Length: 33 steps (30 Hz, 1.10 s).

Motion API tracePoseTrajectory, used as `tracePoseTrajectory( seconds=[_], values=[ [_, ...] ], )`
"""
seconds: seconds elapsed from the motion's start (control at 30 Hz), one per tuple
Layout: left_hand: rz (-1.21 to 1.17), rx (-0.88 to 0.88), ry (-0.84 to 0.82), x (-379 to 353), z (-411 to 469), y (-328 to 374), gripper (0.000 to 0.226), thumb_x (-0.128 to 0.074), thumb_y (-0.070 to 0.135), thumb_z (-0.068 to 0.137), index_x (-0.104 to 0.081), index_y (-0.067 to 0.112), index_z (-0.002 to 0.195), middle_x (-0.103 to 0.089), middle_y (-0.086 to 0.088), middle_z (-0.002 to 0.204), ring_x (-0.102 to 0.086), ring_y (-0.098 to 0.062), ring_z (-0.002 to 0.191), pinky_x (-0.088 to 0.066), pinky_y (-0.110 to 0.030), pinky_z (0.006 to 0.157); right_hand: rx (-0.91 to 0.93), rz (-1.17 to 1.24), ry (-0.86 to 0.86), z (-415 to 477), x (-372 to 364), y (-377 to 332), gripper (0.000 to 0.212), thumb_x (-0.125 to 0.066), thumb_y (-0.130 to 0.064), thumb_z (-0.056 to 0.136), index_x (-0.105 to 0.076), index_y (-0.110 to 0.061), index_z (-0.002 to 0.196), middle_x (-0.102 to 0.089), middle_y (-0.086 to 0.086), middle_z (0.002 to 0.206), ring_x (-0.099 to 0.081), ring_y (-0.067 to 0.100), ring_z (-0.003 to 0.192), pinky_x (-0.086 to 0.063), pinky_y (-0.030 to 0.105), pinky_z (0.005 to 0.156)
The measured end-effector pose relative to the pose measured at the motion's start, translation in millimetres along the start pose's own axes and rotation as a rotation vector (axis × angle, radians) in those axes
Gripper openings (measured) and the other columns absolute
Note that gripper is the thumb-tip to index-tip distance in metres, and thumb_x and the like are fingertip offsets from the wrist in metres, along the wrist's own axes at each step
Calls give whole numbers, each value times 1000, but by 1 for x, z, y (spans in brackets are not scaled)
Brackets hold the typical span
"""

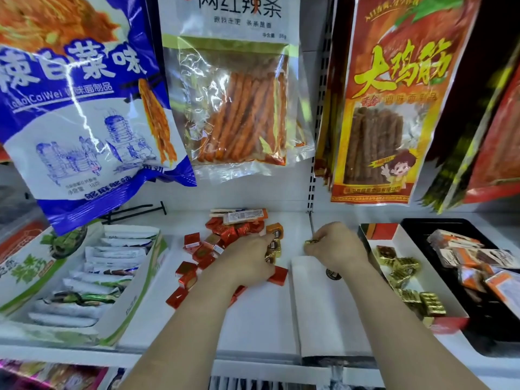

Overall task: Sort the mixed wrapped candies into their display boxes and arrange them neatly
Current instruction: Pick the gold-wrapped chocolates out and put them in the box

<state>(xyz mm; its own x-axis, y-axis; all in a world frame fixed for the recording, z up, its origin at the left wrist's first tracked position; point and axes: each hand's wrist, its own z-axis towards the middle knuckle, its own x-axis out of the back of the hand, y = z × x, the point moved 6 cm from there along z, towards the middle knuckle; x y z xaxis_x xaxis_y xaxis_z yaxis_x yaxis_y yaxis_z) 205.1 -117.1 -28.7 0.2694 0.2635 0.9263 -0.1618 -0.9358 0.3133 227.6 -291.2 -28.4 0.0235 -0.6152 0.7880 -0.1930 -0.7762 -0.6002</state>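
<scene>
A loose heap of red wrapped candies [202, 254] lies on the white shelf, with an orange one [275, 229] at its far right. My left hand [247, 260] rests on the heap and curls round a few gold wrapped candies [273, 250]. My right hand [336, 246], to the right of the heap, pinches one gold candy [311, 241]. Further right stands a white display box with red ends [416, 280], and a row of gold candies [405, 274] lies inside it.
A green-and-white box [132, 299] of white sachets stands at left. A black tray [478, 327] with orange packets is at far right. Large snack bags [84, 108] hang low above the shelf. A white divider panel [323, 305] lies under my right wrist.
</scene>
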Motion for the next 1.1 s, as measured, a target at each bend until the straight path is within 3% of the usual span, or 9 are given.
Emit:
tracePoseTrajectory(
  seconds=[0.13,0.2,0.37,0.53,0.67,0.77,0.83,0.93,1.1],
  values=[
    [-81,67,-19,1,4,1,66,-64,25,83,-36,23,143,-51,-5,135,-52,-22,116,-45,-28,87,134,243,48,-5,9,-11,28,-65,-23,83,-66,-18,110,-65,0,96,-62,22,92,-44,24,69],
    [-85,83,-13,2,4,-1,55,-66,23,80,-42,27,130,-56,-2,122,-55,-20,101,-43,-27,73,176,411,1,-11,9,-19,34,-62,-16,86,-62,-19,120,-59,-5,91,-62,20,88,-43,21,64],
    [-14,114,53,5,-1,1,44,-70,21,75,-44,25,111,-59,-1,98,-59,-22,86,-41,-29,61,241,507,-72,-26,7,-28,24,-63,-7,85,-69,-20,105,-53,-13,77,-51,3,63,-38,4,50],
    [-57,142,250,22,-12,-1,36,-71,23,75,-49,26,103,-63,3,90,-61,-21,82,-52,-32,68,192,621,-219,-39,9,-30,18,-72,-9,81,-70,-20,95,-62,-1,77,-57,13,69,-50,23,69],
    [-639,74,242,30,-25,19,25,-73,21,81,-60,23,102,-67,3,74,-62,-10,65,-49,-22,57,42,877,-328,-48,17,-26,15,-63,-14,89,-67,-11,103,-67,12,94,-69,22,75,-55,23,63],
    [-807,-36,112,21,-35,46,25,-73,18,82,-64,24,105,-72,-9,85,-65,-11,70,-50,-24,68,-60,985,-415,-54,28,-14,21,-59,-16,91,-65,-8,110,-67,18,102,-72,31,82,-54,23,57],
    [-780,-103,120,21,-38,64,28,-74,21,81,-65,31,106,-71,-11,92,-68,-18,78,-54,-33,74,-46,920,-457,-58,39,-5,24,-63,-21,90,-64,-7,110,-70,18,99,-73,26,78,-54,22,56],
    [-830,-164,67,14,-39,91,32,-77,22,80,-65,34,107,-71,-12,94,-67,-14,71,-53,-28,60,46,715,-427,-63,61,11,22,-68,-24,87,-68,-10,104,-71,12,85,-67,15,63,-51,20,55],
    [-886,-172,122,7,-31,124,31,-80,34,76,-65,33,104,-70,-10,90,-67,-18,68,-55,-27,61,85,307,-31,-52,118,56,6,-70,-16,85,-68,-17,90,-67,6,69,-62,14,55,-50,28,54]
  ],
)
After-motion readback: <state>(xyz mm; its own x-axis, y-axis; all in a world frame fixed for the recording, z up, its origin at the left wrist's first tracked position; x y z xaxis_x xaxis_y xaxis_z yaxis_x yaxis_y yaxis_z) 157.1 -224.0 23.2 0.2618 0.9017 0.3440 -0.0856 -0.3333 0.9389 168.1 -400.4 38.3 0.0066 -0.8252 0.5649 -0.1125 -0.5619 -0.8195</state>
